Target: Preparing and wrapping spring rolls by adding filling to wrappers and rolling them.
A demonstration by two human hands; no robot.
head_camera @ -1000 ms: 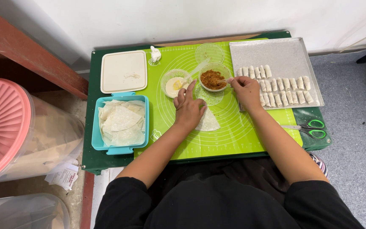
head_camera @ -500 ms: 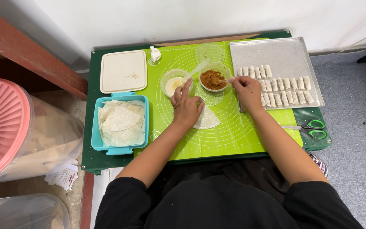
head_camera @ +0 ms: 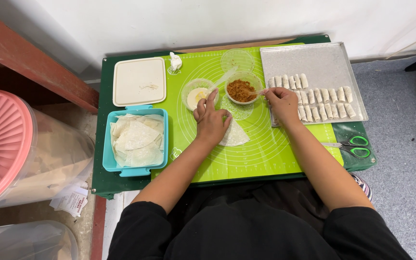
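Observation:
My left hand lies flat on a pale folded wrapper on the green mat. Its forefinger stretches up to the rim of a small clear bowl of white and yellow paste. My right hand pinches a small clear spoon whose tip reaches into a clear bowl of brown crumbly filling. That hand rests over the left edge of a metal tray holding two rows of rolled pastries.
A blue tub of stacked wrappers sits at the left with its cream lid behind it. Green scissors lie at the right edge. An upturned clear lid is behind the bowls. A pink-lidded container stands on the floor.
My left hand has shifted slightly on the wrapper, its forefinger now reaching the paste bowl. My right hand has stayed at the filling bowl.

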